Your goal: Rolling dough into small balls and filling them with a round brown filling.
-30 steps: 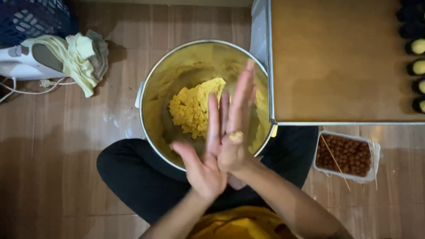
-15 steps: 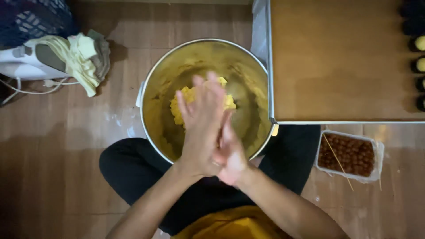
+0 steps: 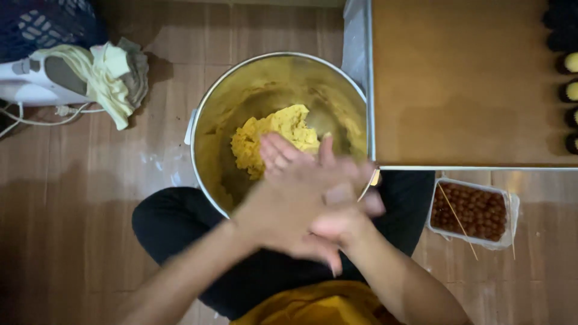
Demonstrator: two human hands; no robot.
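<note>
Over the near rim of the steel bowl (image 3: pixel 205 126), your left hand (image 3: pixel 289 204) lies across your right hand (image 3: pixel 346 219), palms pressed flat together; whether anything sits between them you cannot tell. Yellow dough (image 3: pixel 274 138) lies in the bowl just beyond your fingertips, heaped without a clear long axis, and your left hand is nearer to it. Beneath you is a wooden floor (image 3: pixel 90 210), with a brown tray (image 3: pixel 469 84) to the right and a tub of brown balls (image 3: pixel 469 210) below it

Warm, dim light. The hands (image 3: pixel 313 198) smear with motion blur. Glare glints inside the steel bowl (image 3: pixel 208 120); the floor's corners darken.
</note>
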